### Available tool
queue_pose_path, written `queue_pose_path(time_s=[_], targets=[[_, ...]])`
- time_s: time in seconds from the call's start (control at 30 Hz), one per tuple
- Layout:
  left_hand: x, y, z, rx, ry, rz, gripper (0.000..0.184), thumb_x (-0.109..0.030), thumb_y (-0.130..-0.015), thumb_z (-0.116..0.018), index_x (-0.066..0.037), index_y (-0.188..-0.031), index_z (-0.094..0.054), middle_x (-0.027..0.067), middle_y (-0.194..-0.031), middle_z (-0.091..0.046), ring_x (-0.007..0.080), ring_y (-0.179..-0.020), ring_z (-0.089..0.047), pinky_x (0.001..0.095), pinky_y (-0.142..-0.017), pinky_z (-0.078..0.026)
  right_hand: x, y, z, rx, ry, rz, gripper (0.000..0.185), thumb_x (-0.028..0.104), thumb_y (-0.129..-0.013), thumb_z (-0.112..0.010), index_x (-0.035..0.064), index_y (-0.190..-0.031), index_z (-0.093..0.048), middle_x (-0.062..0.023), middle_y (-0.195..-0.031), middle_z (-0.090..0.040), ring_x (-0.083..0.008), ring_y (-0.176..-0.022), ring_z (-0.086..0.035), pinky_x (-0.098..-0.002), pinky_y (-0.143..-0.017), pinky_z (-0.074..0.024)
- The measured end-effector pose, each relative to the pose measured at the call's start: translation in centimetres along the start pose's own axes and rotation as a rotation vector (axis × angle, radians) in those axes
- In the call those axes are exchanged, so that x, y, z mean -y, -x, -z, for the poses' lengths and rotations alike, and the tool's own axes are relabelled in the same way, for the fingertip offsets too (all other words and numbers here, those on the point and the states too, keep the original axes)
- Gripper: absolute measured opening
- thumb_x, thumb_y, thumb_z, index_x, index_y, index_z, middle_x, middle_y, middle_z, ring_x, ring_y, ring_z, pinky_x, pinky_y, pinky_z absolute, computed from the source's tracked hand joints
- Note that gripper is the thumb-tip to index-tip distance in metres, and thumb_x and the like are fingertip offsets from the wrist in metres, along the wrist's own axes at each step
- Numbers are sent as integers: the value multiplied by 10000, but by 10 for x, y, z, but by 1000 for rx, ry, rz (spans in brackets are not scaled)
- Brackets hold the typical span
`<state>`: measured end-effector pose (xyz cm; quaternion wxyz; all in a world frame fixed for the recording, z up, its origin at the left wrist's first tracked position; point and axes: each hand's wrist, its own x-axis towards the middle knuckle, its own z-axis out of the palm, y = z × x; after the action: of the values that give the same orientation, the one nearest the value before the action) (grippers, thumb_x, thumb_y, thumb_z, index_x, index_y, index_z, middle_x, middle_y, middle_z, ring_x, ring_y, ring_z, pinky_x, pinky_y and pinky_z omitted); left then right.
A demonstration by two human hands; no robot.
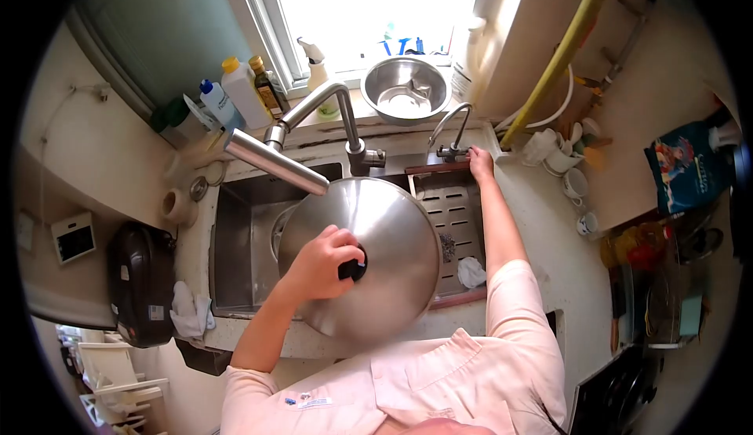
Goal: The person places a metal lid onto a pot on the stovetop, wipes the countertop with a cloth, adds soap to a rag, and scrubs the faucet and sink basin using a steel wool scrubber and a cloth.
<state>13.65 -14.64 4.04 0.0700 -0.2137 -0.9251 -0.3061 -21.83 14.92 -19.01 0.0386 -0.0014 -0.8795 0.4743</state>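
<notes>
My left hand (323, 265) is closed around the black knob (353, 265) of a large domed steel lid (392, 227). The lid spans the middle of the double sink (243, 235), and a curved metal handle (276, 232) shows at its left edge. What lies beneath the lid is hidden. My right hand (478, 163) is at the base of a small gooseneck tap (452, 125), fingers curled at its handle, just above the corner of a slotted drain tray (453, 200). A crumpled white cloth (471, 273) lies on that tray.
A large pull-out faucet (278, 160) reaches over the left basin. On the sill stand a steel bowl (405, 90), a spray bottle (317, 74) and several other bottles. Cups (575, 184) line the right counter; a dark case (141, 282) and white cloth (190, 311) sit left.
</notes>
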Motion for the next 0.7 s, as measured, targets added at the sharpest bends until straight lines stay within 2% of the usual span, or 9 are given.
queue_pose_path(time_s=[0.03,0.17,0.27,0.3,0.4,0.47,0.53,0.6,0.7], targets=[[1,0,-1,1,-9,-3,263,-53,-473,-621,-110,-727,-586,47,-809,-517,238,-739,-492,326,-631,-453,8,0,0,-11,-41,4,266,156,-830,-520,-16,-1020,-594,-65,-731,-641,-112,-604,-587,-248,-584,-463],[-1,-4,-3,30,-13,11,271,-45,-496,-621,-105,-755,-565,29,-822,-517,235,-760,-480,330,-637,-452,2,-25,-4,-7,259,149,226,205,-841,-497,26,-894,-625,-72,-669,-614,-125,-558,-571,-273,-529,-441],[-5,-7,-5,21,-16,22,270,-42,-486,-619,-104,-745,-574,40,-821,-520,240,-753,-485,329,-639,-452,-18,-31,-7,52,23,66,258,240,-843,-490,25,-888,-625,-68,-667,-613,-138,-569,-573,-290,-536,-437],[-5,-8,-4,14,-22,19,272,-40,-476,-619,-104,-738,-582,47,-820,-522,243,-747,-492,329,-639,-453,-16,-20,-6,-21,202,97,347,328,-865,-464,22,-930,-615,-64,-750,-626,-143,-613,-570,-297,-558,-438],[-4,-6,-3,-5,-6,5,271,-39,-467,-620,-103,-728,-584,56,-815,-516,246,-749,-491,327,-650,-449,44,68,19,295,-213,-340,470,455,-882,-387,44,-959,-601,-56,-848,-625,-145,-660,-564,-290,-597,-432],[-3,-5,-2,-24,20,-7,271,-39,-467,-620,-103,-728,-581,56,-813,-511,246,-755,-486,326,-657,-447,81,136,45,559,-415,-484,560,558,-867,-320,78,-965,-592,-52,-913,-615,-146,-695,-565,-280,-640,-430],[-1,-3,-1,-43,32,-23,274,-43,-468,-621,-105,-732,-581,55,-814,-507,246,-759,-480,328,-665,-444,121,197,65,654,-537,-617,559,560,-866,-328,69,-895,-594,-23,-870,-618,-153,-743,-569,-290,-680,-436],[-1,-1,-1,-64,50,-69,277,-45,-467,-621,-106,-735,-581,55,-816,-507,247,-757,-479,330,-666,-443,114,232,71,772,-773,-611,540,527,-881,-330,59,-927,-596,-35,-881,-614,-144,-759,-565,-262,-695,-431],[4,1,-1,-93,111,-149,274,-43,-467,-621,-102,-729,-572,58,-835,-504,250,-777,-474,330,-693,-436,144,264,78,464,-783,-384,402,383,-918,-372,39,-948,-577,-38,-889,-605,-123,-793,-544,-260,-737,-432]])
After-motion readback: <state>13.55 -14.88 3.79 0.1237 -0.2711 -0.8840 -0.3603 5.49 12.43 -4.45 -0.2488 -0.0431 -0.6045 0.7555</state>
